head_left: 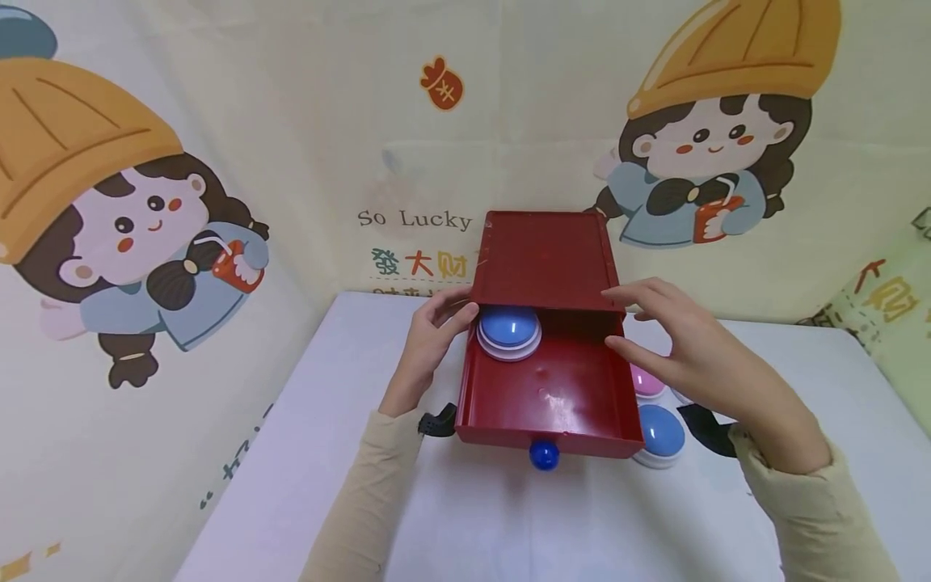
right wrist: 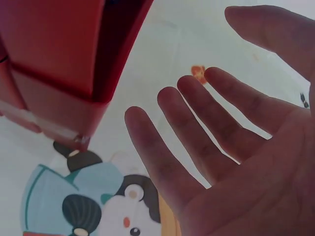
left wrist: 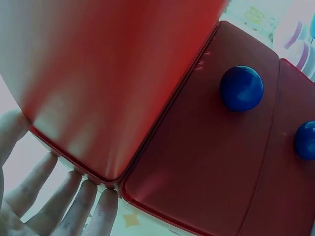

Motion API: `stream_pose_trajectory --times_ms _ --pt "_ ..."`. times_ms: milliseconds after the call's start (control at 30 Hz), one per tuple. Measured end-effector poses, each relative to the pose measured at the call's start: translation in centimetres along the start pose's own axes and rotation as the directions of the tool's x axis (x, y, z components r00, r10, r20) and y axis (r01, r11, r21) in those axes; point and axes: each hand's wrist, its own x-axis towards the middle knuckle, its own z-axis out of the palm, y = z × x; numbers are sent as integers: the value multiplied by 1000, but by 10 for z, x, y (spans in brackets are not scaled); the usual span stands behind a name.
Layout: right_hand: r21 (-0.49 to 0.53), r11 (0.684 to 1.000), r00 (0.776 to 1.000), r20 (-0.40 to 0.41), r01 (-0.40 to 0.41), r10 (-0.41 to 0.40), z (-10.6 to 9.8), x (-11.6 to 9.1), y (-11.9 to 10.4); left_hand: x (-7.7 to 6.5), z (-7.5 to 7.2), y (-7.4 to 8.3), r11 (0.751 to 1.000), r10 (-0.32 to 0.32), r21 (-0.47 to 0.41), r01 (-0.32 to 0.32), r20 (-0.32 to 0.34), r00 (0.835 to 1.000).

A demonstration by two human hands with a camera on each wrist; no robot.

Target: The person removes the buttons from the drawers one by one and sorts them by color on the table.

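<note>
A dark red cabinet (head_left: 549, 259) stands on the table with its top drawer (head_left: 560, 404) pulled out toward me. Inside that drawer, at the back left, sits a round blue button (head_left: 511, 326) on a white base. My left hand (head_left: 425, 343) is at the cabinet's left side, its fingertips (left wrist: 106, 196) against the red plastic and its fingers straight. My right hand (head_left: 680, 356) hovers beside the right side with fingers spread, holding nothing; the right wrist view shows it apart from the red wall (right wrist: 59, 113). A blue knob (head_left: 544, 455) marks the drawer's front.
Right of the cabinet lie another blue button (head_left: 660, 434) and a pink button (head_left: 646, 381), partly hidden. Lower drawer fronts with blue knobs (left wrist: 241, 88) show in the left wrist view. A printed cloth (head_left: 313, 121) hangs behind the white table (head_left: 291, 485).
</note>
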Motion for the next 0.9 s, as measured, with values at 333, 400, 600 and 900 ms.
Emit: stream_pose_trajectory --times_ms 333,400,600,900 --pt "51 998 992 125 26 -32 6 19 -16 -1 -1 0 1000 2 1 -2 2 1000" --pt "60 998 988 150 24 -32 9 22 -17 1 -1 -4 1000 3 -7 -3 3 1000" --pt "58 998 977 209 24 -36 21 29 -20 11 -4 -30 999 20 -29 -20 2 1000" --pt "47 999 949 314 -3 -12 33 40 -28 1 -2 -1 1000 1 -17 -1 3 1000"
